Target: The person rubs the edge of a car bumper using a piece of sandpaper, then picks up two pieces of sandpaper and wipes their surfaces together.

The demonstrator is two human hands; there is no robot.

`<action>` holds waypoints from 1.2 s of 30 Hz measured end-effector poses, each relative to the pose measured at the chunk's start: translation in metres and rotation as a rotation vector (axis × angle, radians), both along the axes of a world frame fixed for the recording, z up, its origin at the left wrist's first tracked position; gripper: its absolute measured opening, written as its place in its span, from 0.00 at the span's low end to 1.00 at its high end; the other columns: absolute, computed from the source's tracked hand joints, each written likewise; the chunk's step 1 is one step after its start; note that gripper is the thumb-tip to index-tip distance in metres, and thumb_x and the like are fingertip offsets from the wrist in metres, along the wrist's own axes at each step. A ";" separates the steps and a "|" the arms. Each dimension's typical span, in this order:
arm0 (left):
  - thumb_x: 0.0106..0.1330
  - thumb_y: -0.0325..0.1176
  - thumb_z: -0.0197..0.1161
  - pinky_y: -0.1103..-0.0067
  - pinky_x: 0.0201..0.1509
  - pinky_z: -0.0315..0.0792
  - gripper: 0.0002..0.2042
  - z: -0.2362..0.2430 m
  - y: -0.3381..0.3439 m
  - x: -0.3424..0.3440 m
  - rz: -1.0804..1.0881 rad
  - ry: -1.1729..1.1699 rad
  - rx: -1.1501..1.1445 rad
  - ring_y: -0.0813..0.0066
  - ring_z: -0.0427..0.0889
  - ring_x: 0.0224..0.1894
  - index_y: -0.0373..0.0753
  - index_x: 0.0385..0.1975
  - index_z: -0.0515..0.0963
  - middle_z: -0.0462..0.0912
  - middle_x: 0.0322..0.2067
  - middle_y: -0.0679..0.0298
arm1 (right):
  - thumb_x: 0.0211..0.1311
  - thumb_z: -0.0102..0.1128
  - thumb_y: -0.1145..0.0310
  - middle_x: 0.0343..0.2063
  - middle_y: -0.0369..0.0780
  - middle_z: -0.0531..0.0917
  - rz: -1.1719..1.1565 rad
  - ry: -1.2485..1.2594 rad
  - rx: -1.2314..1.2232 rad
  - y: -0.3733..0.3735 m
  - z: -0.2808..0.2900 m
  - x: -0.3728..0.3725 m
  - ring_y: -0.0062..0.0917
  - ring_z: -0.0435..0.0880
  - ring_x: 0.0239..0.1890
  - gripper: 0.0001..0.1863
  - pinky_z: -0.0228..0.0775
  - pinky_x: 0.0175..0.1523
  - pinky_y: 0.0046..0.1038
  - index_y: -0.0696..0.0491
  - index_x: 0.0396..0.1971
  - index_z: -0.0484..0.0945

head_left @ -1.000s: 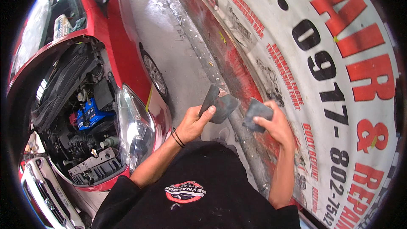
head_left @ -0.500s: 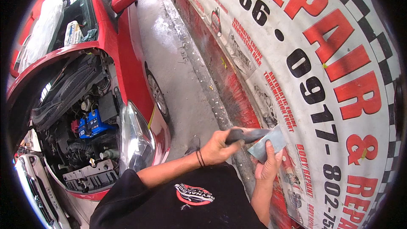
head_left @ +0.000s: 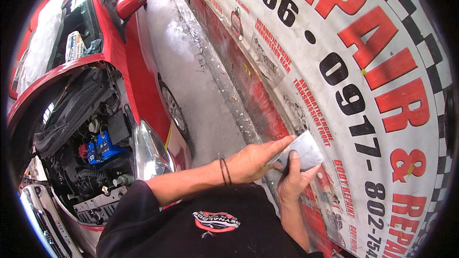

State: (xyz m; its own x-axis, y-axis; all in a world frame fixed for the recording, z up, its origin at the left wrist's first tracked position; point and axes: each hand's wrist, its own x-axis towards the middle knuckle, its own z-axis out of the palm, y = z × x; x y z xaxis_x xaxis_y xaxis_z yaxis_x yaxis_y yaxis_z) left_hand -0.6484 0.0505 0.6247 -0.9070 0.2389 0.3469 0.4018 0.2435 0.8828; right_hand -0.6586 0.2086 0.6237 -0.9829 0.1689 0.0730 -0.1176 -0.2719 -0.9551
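Observation:
My right hand [head_left: 297, 181] grips a flat, pale grey rectangular piece [head_left: 311, 149], its thumb resting on the face. My left hand [head_left: 260, 158] lies against the left edge of that piece, fingers long and pressed together, with two dark bands round the wrist. A dark patch shows between the two hands; what my left fingers hold there is mostly hidden and I cannot make it out. Both hands are held out in front of my black shirt, over the kerb beside the banner.
A red car [head_left: 136, 71] stands at left with its engine bay open, showing a blue battery [head_left: 103, 145]. A white vehicle front [head_left: 40, 215] is at lower left. A large printed banner [head_left: 349, 105] fills the right, above a red-stained kerb [head_left: 258, 95]. Concrete pavement [head_left: 189, 71] runs between.
My hands have come together and shifted right. The dark sheet that was in my left hand is now mostly hidden, and the grey piece in my right hand is tilted and raised.

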 end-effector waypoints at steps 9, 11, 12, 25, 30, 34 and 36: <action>0.69 0.44 0.73 0.63 0.62 0.74 0.40 -0.025 -0.047 -0.015 -0.226 -0.507 -0.101 0.47 0.82 0.59 0.36 0.73 0.58 0.82 0.55 0.42 | 0.64 0.73 0.74 0.47 0.41 0.85 0.367 -0.067 0.284 -0.005 -0.012 -0.024 0.23 0.85 0.46 0.23 0.78 0.53 0.28 0.59 0.54 0.72; 0.66 0.42 0.76 0.65 0.70 0.69 0.49 -0.024 -0.050 -0.013 -0.165 -0.605 -0.016 0.52 0.77 0.65 0.36 0.79 0.47 0.76 0.63 0.41 | 0.74 0.63 0.70 0.50 0.42 0.85 0.253 -0.130 0.050 -0.006 -0.038 -0.025 0.24 0.85 0.51 0.19 0.76 0.59 0.29 0.58 0.59 0.72; 0.65 0.40 0.76 0.65 0.71 0.69 0.51 -0.037 -0.052 -0.011 -0.033 -0.488 -0.060 0.52 0.77 0.65 0.37 0.79 0.45 0.76 0.63 0.42 | 0.76 0.59 0.67 0.55 0.42 0.83 0.245 -0.205 -0.087 -0.005 -0.039 -0.027 0.26 0.83 0.56 0.20 0.74 0.62 0.32 0.57 0.62 0.71; 0.75 0.36 0.68 0.70 0.67 0.72 0.25 -0.121 -0.012 0.020 -0.301 -0.819 0.646 0.70 0.78 0.62 0.36 0.69 0.73 0.81 0.60 0.60 | 0.78 0.56 0.62 0.55 0.39 0.83 -0.022 -0.649 -0.635 0.007 -0.076 0.044 0.30 0.82 0.57 0.17 0.76 0.61 0.39 0.52 0.60 0.75; 0.79 0.43 0.62 0.70 0.70 0.69 0.25 -0.106 0.020 0.018 -0.150 -1.128 0.815 0.71 0.75 0.65 0.36 0.69 0.72 0.79 0.62 0.63 | 0.79 0.58 0.60 0.44 0.36 0.86 -0.137 -0.588 -0.509 0.013 -0.080 0.097 0.27 0.87 0.45 0.11 0.80 0.49 0.32 0.49 0.53 0.78; 0.78 0.44 0.62 0.64 0.74 0.66 0.28 -0.097 0.036 0.030 -0.342 -1.141 0.806 0.67 0.73 0.70 0.42 0.73 0.67 0.74 0.67 0.63 | 0.78 0.59 0.58 0.42 0.35 0.86 -0.418 -0.526 -0.638 0.033 -0.072 0.110 0.27 0.86 0.46 0.13 0.80 0.51 0.34 0.48 0.53 0.78; 0.78 0.45 0.62 0.64 0.74 0.66 0.28 -0.094 0.052 0.046 -0.489 -1.154 0.748 0.68 0.71 0.70 0.43 0.73 0.67 0.74 0.68 0.64 | 0.76 0.62 0.58 0.51 0.37 0.85 -0.283 -0.489 -0.874 0.052 -0.075 0.125 0.30 0.84 0.55 0.18 0.76 0.61 0.41 0.50 0.58 0.77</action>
State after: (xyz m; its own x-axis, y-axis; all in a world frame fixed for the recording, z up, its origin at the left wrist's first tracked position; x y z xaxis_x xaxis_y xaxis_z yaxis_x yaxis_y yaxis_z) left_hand -0.6026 0.1020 0.5303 -0.6446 0.6929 -0.3231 -0.6963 -0.3577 0.6223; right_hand -0.5333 0.2605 0.5488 -0.7884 0.1998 -0.5817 0.0625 -0.9148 -0.3990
